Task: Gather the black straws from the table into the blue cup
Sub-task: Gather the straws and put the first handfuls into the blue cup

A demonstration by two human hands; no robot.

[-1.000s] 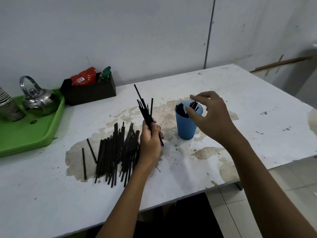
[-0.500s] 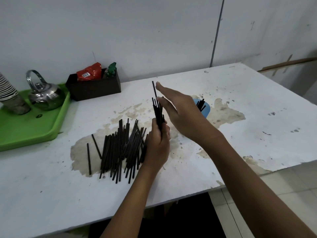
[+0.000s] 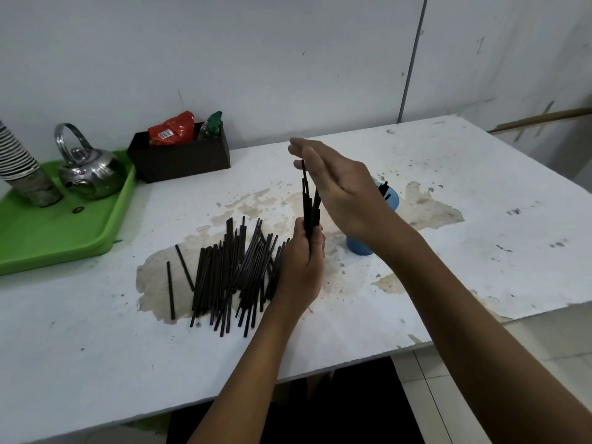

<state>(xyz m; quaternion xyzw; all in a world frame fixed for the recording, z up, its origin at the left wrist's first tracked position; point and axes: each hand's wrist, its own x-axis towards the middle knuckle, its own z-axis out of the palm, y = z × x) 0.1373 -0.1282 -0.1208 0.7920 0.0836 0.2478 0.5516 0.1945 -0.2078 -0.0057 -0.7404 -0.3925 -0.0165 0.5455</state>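
Note:
My left hand [image 3: 302, 264] grips a small bundle of black straws [image 3: 309, 203], held upright above the table. My right hand [image 3: 339, 184] hovers beside the tops of those straws with fingers straight, holding nothing. The blue cup [image 3: 360, 246] stands just behind my right wrist, mostly hidden by it; a few straws [image 3: 384, 189] stick out of its rim. A loose pile of black straws [image 3: 237, 270] lies on the stained patch of the white table [image 3: 480, 219], left of my left hand.
At the far left, a green tray [image 3: 57, 225] carries a metal kettle [image 3: 89, 174] and a stack of cups [image 3: 22, 165]. A dark box [image 3: 182, 160] with red and green packets sits by the wall. The table edge runs along the front.
My right hand left the blue cup and swung left to the bundle in my left hand, fingers straightening. The left hand kept its grip on the straws.

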